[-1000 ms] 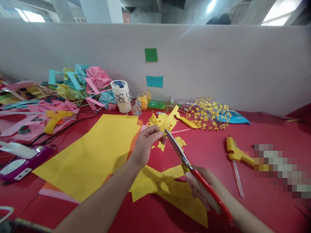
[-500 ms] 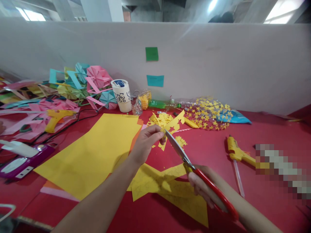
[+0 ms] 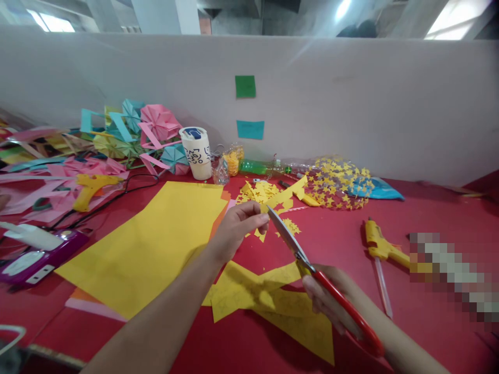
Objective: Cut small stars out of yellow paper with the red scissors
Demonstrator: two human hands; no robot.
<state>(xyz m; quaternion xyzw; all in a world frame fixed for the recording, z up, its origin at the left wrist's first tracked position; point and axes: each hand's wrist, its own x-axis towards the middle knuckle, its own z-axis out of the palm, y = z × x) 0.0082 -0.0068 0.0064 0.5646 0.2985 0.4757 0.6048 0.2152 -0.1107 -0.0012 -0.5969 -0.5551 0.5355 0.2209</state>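
My left hand [image 3: 237,228] is pinched on a strip of yellow paper [image 3: 284,199] with star-shaped holes, which stretches out to the right from the fingertips. My right hand [image 3: 325,296] grips red-handled scissors [image 3: 286,236]. Their blades look closed together, tips at the paper beside my left fingers. Beyond the hands lies a heap of yellow paper scraps [image 3: 257,191], and a small pile of cut yellow stars [image 3: 291,226] is just right of the blades. Below the hands, several yellow paper pieces [image 3: 268,301] with faint drawn lines overlap on the red table [image 3: 351,254].
Large yellow sheets [image 3: 156,244] lie left. A yellow glue gun [image 3: 380,244] rests right, another glue gun [image 3: 89,189] left near a purple power strip [image 3: 47,259]. A white cup [image 3: 197,156], green bottle [image 3: 253,166] and bag of stars [image 3: 337,179] stand along the wall.
The strip of yellow paper has shifted and swung a little to the right. My left fingers have turned slightly, while the scissors stay near the same place.
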